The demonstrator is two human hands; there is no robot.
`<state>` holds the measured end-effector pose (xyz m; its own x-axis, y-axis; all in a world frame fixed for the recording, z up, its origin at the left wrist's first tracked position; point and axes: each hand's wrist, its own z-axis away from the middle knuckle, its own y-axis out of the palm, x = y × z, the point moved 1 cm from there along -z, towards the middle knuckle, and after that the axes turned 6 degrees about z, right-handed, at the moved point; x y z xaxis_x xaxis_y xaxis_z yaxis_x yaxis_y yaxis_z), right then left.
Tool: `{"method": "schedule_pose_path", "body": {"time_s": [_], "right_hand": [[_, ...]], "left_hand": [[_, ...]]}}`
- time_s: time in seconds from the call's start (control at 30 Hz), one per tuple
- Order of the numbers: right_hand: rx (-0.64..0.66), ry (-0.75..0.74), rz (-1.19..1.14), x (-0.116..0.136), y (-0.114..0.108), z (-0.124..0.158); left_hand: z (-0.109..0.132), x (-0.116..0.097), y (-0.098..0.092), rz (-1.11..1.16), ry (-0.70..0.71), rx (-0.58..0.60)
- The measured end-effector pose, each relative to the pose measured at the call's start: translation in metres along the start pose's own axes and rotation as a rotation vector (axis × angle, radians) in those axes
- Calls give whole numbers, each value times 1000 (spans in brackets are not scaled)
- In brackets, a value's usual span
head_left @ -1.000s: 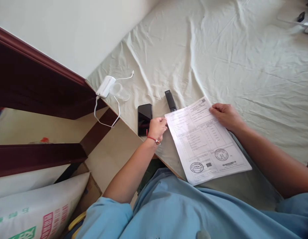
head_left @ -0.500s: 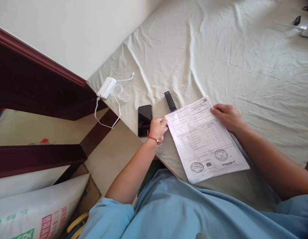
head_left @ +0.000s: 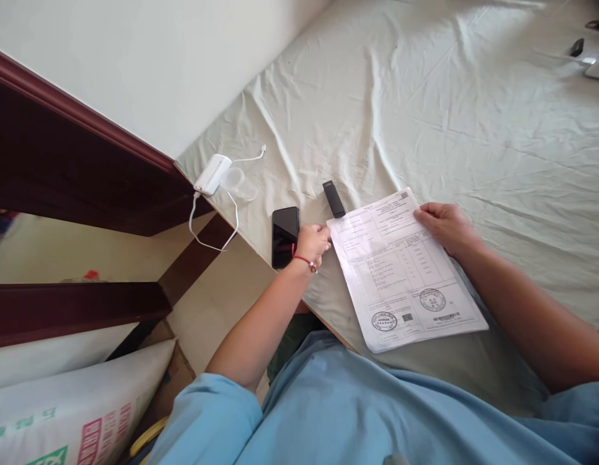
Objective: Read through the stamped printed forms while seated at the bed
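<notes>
A stack of printed papers (head_left: 400,271) with round ink stamps lies tilted on the cloth-covered table in front of me. My left hand (head_left: 315,244), with a red bracelet at the wrist, pinches the upper left edge of the stack. At its upper right edge, my right hand (head_left: 444,226) grips the sheets, thumb on top and the other fingers partly hidden. A black smartphone (head_left: 285,232) lies just left of my left hand. Beyond the top edge of the papers is a slim black stapler-like object (head_left: 333,199), its near end close to the sheets.
A white power bank (head_left: 212,174) with a looped cable and a clear plastic cup (head_left: 241,184) sit near the table's left edge. Dark wooden framing (head_left: 86,142) and a printed white sack (head_left: 81,394) stand at the left. Small devices (head_left: 598,66) lie far right.
The view has shifted slightly, so the things on the table appear a little further right. Both hands keep their hold on the papers.
</notes>
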<state>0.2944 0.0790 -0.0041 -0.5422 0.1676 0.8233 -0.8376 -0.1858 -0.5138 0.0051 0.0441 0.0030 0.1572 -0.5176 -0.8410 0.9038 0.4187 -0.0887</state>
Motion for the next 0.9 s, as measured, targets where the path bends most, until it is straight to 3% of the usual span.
{"method": "schedule_pose_path", "body": {"time_s": [0.13,0.23,0.3,0.47,0.57,0.7,0.9], "right_hand": [[-108,-41,277,-1,-3,-6],[-274,-255,480,13,-2,-10],[-306,-422,515,27,5,-11],[9,-786,477,65,46,-15],[163,-909,533,78,72,-21],[217,-944,650,79,90,-30],[187,-950,669,70,96,-29]], "left_hand": [[0,-6,8,-48,34,-25],[0,-4,12,-86,53,-34],[0,-1,14,-80,55,-30],[-1,6,15,-55,60,-37],[-2,6,15,-50,67,-16],[-3,6,14,-36,66,-5],[-2,5,14,-53,60,15]]}}
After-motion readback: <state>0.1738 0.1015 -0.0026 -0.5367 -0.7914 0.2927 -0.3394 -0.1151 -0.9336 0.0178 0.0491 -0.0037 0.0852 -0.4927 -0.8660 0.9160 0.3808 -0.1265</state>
